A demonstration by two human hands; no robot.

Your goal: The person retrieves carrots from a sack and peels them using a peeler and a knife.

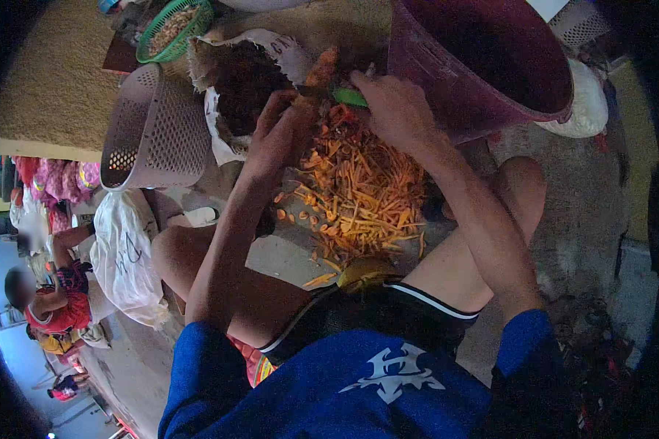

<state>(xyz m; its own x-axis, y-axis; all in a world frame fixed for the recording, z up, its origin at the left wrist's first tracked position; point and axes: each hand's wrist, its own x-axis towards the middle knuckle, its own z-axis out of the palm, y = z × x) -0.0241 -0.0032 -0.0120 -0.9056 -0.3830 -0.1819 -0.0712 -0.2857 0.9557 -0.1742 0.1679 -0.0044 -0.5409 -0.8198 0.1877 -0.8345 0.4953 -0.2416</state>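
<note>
My left hand (282, 128) is closed around a rough orange carrot (322, 67), whose far end points up and away from me. Closed on the green handle of a knife (350, 96), my right hand (395, 106) is just to the right of it. The dark blade seems to lie across the carrot near my left fingers, though part of it is hidden. Below both hands, between my legs, a heap of orange peelings (366, 190) covers the floor. Several small round cut ends (304, 216) lie at its left edge.
A large maroon tub (417, 80) stands close by my right hand. Beyond my left hand is an open sack (223, 135) with dark contents. A perforated grey basket (176, 139), a green basket (150, 51) and a white sack (128, 256) are left. People sit far left.
</note>
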